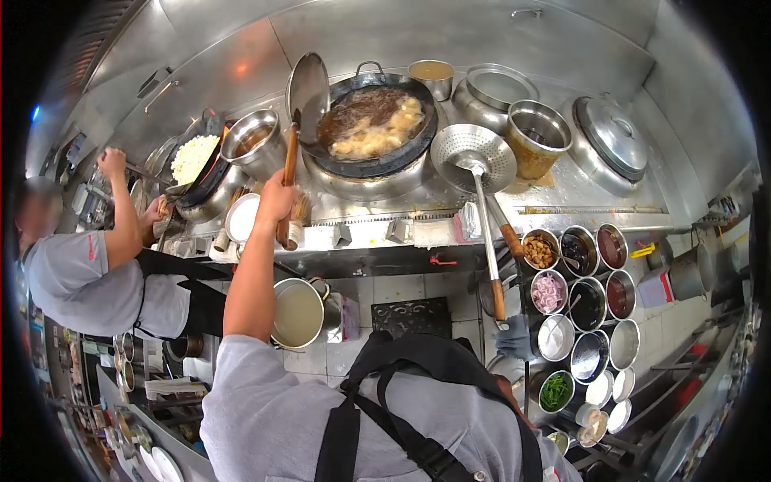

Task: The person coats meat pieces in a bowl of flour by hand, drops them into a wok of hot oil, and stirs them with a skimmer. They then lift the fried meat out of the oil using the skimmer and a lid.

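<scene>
My left hand (277, 198) is closed around the wooden handle of a wide round strainer (309, 92). The strainer's grey head stands tilted on edge at the left rim of a black wok (365, 167). Inside that wok, pale battered pieces (377, 132) fry in bubbling brown oil. Below my left hand, a white bowl (242, 217) sits on the stove's front ledge, with a metal pot of brown liquid (255, 136) behind it. My right hand is out of sight; only a bit of that arm shows beside my body.
A perforated skimmer (474, 157) leans over the stove edge, its handle jutting toward me. On the right stand several ingredient tins, including sliced onion (548, 292) and chopped greens (556, 391). A co-worker (104, 265) works at a wok of white food (193, 159) on the left. A stockpot (298, 313) stands below.
</scene>
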A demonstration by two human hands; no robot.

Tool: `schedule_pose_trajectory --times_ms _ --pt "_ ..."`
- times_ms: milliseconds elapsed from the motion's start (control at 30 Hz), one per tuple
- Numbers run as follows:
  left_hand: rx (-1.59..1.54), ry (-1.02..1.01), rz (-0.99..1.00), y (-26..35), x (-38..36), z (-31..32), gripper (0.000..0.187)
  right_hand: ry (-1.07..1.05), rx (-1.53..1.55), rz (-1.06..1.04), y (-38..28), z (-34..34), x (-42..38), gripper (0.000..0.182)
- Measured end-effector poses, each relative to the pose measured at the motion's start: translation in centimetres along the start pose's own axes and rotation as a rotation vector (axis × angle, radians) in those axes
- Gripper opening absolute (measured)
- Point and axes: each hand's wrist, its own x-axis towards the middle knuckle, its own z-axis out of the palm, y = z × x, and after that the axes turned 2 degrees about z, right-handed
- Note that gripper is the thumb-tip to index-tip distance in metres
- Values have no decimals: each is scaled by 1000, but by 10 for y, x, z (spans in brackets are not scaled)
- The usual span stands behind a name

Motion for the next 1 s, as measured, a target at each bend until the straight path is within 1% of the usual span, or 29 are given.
schedule_pose_trajectory --times_ms 33,67,133,167,300,367,467,533,600,633,667,733,867,933,1000 --pt "-101 -83 -59 -2 -4 1 39 7 13 24 -2 0 -4 26" --pt "-99 -91 -54 -4 -8 4 39 13 28 48 -3 1 -8 26" --pt "-340 -232 -135 3 -22 11 38 27 61 98 -1 3 -14 26" --pt "-387 -278 -169 7 -24 14 31 34 76 123 0 4 -17 26" --pt "-490 -353 -187 27 -9 32 28 55 107 217 -15 2 -36 26" --pt "-516 -424 -147 36 4 46 26 50 131 227 -5 -6 -31 26" --pt "-515 -404 -148 57 9 64 22 35 215 244 -12 -1 -8 27" --pt "-485 -389 -117 66 -7 68 22 33 274 239 -11 2 12 28" --pt "-357 -371 -38 65 -23 70 28 30 334 237 -7 -3 31 29" --pt "-340 -339 -23 62 -27 70 36 101 277 210 -8 -2 31 31" --pt "-338 -342 -25 62 -26 70 36 101 279 213 -8 0 31 31" --pt "-216 -239 26 62 -28 71 42 -6 1 -53 -5 2 31 32" --pt "-194 -173 43 67 -38 68 42 -15 -34 -85 -13 -6 44 32" --pt "-195 -176 103 68 -39 64 45 -25 -48 -86 -8 -3 42 32" --pt "-172 -150 86 75 -46 61 46 -27 -65 -96 -9 -7 43 31"
